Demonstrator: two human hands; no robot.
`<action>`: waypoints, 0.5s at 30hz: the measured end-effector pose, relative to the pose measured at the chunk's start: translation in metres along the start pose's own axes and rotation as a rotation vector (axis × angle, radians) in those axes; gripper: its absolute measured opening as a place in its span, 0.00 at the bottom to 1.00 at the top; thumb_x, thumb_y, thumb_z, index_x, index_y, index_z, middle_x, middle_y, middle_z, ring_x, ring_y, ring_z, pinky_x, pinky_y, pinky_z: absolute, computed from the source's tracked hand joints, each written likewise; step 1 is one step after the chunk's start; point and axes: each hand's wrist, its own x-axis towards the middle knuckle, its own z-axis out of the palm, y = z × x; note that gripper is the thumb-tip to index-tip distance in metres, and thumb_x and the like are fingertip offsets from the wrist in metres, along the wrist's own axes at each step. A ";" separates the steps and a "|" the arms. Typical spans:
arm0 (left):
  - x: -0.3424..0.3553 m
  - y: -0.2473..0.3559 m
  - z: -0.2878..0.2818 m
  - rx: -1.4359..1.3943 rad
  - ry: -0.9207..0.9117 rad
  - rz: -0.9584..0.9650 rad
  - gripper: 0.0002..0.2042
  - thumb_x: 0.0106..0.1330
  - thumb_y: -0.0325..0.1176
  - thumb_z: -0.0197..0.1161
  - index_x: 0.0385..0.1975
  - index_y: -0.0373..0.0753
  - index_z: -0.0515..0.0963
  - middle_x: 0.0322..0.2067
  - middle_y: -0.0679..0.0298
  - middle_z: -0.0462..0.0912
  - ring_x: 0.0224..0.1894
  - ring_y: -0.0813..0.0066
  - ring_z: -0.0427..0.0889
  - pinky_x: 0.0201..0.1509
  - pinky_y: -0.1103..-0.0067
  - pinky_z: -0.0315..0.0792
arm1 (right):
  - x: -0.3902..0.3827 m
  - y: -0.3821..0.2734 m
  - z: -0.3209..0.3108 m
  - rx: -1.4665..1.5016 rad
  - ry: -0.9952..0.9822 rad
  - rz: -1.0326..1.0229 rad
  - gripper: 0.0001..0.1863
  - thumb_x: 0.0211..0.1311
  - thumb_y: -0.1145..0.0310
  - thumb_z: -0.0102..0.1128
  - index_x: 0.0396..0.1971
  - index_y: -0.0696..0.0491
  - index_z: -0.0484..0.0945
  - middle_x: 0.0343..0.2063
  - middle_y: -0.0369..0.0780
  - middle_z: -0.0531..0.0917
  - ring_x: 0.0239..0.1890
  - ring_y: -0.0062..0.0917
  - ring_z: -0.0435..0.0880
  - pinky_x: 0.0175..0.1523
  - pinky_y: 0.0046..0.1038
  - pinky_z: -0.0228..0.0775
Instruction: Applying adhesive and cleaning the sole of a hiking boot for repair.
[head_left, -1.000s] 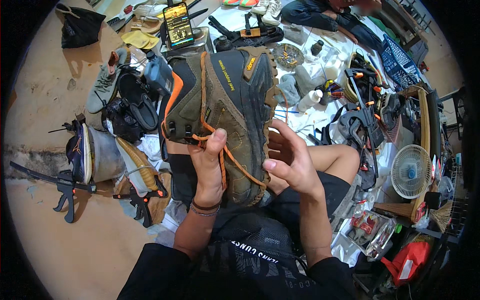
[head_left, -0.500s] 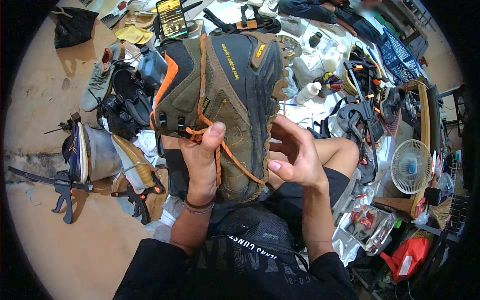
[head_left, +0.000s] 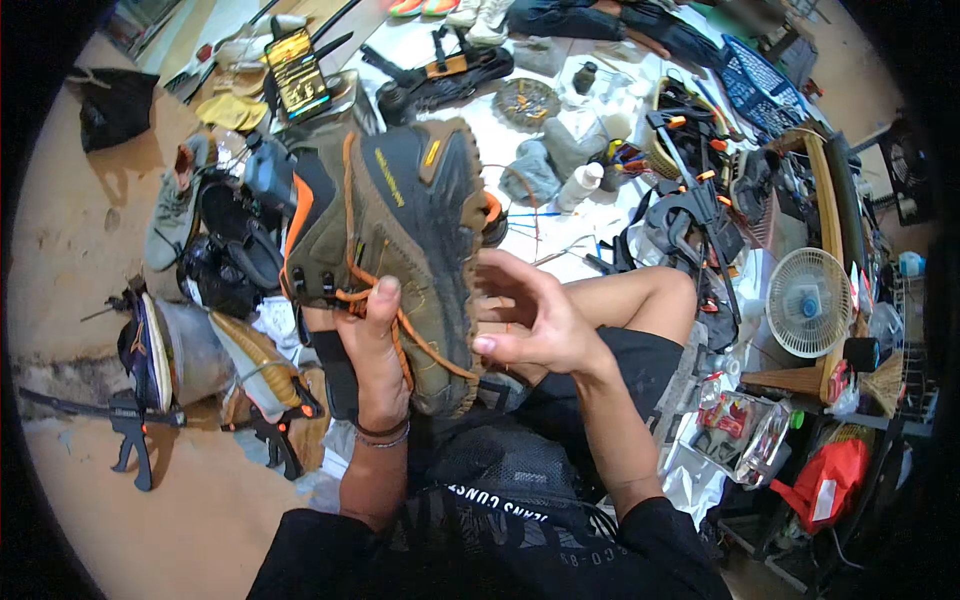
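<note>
An olive-brown and black hiking boot (head_left: 420, 250) with orange laces is held on its side over my lap, its lugged sole edge facing right. My left hand (head_left: 370, 350) is closed on it from below, thumb over the laces. On the sole side, my right hand (head_left: 530, 325) has curled fingers and its thumb tip at the edge, partly hidden behind it. A thin orange thread (head_left: 536, 210) hangs beyond that hand, and an orange-and-black object (head_left: 489, 215) peeks from behind the boot.
Shoes (head_left: 175, 210), clamps (head_left: 135, 435) and a phone (head_left: 297, 75) lie left and ahead. A white bottle (head_left: 578, 188) and tools (head_left: 690, 180) are to the right, with a fan (head_left: 805, 300). Another person's legs (head_left: 620, 30) show at the top.
The view has shifted and tilted slightly. The boot has moved left in view and turned a little, exposing the orange-and-black object behind it; both hands keep much the same grip.
</note>
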 end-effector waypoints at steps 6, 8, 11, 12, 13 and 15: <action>0.006 -0.008 -0.028 0.215 -0.091 0.026 0.27 0.58 0.28 0.67 0.58 0.32 0.68 0.50 0.60 0.78 0.50 0.70 0.79 0.57 0.74 0.73 | -0.008 0.039 -0.011 -0.191 -0.023 -0.010 0.41 0.55 0.63 0.73 0.64 0.62 0.62 0.58 0.46 0.73 0.60 0.29 0.73 0.65 0.31 0.66; 0.007 -0.006 -0.045 0.372 -0.170 -0.009 0.30 0.51 0.21 0.72 0.56 0.30 0.68 0.50 0.59 0.78 0.47 0.71 0.81 0.52 0.75 0.76 | -0.015 0.042 -0.026 -0.329 -0.075 0.000 0.30 0.63 0.65 0.65 0.61 0.62 0.67 0.52 0.46 0.78 0.54 0.26 0.78 0.59 0.29 0.70; 0.003 0.007 -0.050 0.568 -0.349 -0.058 0.23 0.44 0.22 0.78 0.43 0.29 0.78 0.39 0.61 0.84 0.41 0.73 0.84 0.47 0.78 0.79 | -0.035 0.060 -0.074 -0.292 0.008 -0.081 0.21 0.66 0.74 0.51 0.58 0.61 0.70 0.43 0.41 0.82 0.46 0.21 0.80 0.52 0.26 0.74; 0.000 0.012 -0.054 0.660 -0.344 -0.067 0.20 0.43 0.25 0.80 0.37 0.29 0.80 0.35 0.62 0.85 0.39 0.76 0.84 0.46 0.78 0.79 | -0.037 0.050 -0.082 -0.210 0.073 0.022 0.20 0.64 0.78 0.46 0.56 0.60 0.72 0.37 0.37 0.80 0.41 0.17 0.79 0.50 0.23 0.73; 0.001 0.010 -0.063 0.801 -0.445 -0.042 0.24 0.41 0.29 0.82 0.38 0.30 0.80 0.34 0.63 0.85 0.37 0.77 0.84 0.44 0.77 0.79 | -0.042 0.042 -0.089 -0.221 0.179 0.006 0.19 0.65 0.79 0.45 0.54 0.59 0.74 0.32 0.34 0.78 0.36 0.14 0.77 0.47 0.21 0.72; -0.002 0.002 -0.051 0.814 -0.480 -0.038 0.28 0.37 0.36 0.84 0.39 0.32 0.80 0.35 0.63 0.85 0.36 0.78 0.83 0.42 0.78 0.78 | -0.055 0.053 -0.119 -0.234 0.333 -0.072 0.16 0.68 0.78 0.45 0.53 0.58 0.75 0.30 0.33 0.76 0.32 0.15 0.75 0.42 0.19 0.69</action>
